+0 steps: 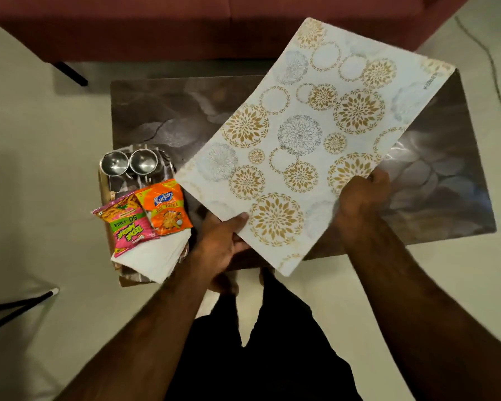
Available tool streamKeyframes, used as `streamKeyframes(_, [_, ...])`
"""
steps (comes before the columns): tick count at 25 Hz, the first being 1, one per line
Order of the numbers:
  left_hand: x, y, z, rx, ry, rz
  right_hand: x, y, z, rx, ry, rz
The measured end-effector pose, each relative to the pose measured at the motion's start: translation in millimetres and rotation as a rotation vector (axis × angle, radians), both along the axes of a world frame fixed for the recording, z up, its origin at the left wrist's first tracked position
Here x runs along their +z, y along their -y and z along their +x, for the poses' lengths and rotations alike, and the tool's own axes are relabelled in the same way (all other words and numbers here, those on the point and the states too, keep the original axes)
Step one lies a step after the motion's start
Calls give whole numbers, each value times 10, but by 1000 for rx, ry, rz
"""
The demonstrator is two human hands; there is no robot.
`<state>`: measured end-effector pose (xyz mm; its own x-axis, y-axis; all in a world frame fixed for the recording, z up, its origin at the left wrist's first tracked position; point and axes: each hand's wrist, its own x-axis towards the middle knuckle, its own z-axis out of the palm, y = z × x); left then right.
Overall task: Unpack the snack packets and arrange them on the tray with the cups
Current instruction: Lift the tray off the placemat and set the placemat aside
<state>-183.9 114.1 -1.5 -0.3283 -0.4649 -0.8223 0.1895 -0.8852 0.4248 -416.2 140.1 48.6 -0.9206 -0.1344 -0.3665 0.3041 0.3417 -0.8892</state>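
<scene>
At the desk's (pixel 156 111) near-left corner, the tray (pixel 162 160) carries two cups (pixel 143 162), two packets (pixel 128 224) and napkins (pixel 156 256). The mat's (pixel 301 134) low corner hangs just beside them, and we judge a careless swing could topple a cup or sweep a packet off. Our left hand (pixel 223 238) pinches the mat's near edge, thumb on top. Our right hand's (pixel 362 198) fingers curl over its right edge. The packets lie untouched, left of our left fingers.

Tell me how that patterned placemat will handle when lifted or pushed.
Probably semi-stiff: the placemat, held only at its near edge by the left hand and right hand, shows only slight bowing. Likely light, since it looks thin and two edge grips carry it. It may slide easily on the glossy table.
</scene>
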Motion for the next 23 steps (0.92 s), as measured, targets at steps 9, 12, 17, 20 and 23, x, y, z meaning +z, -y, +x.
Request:
streamKeyframes(9, [48, 245, -703, -212, 326, -442, -182, -581, -1531, -67, 440, -33])
streamKeyframes(12, [18, 335, -991, -273, 358, -406, -225, -766, -2315, -40, 410, 1])
streamKeyframes(17, [-21, 605, -1655, -380, 387, -342, -365, -854, -3334, 124, 320, 175])
streamKeyframes(20, [-92, 780, -2048, -422, 436, -333, -464, -794, -3630, 184, 240, 231])
streamKeyframes(23, [-277, 915, -2450, -427, 551, -368, -652, -755, -3820, 244, 193, 263])
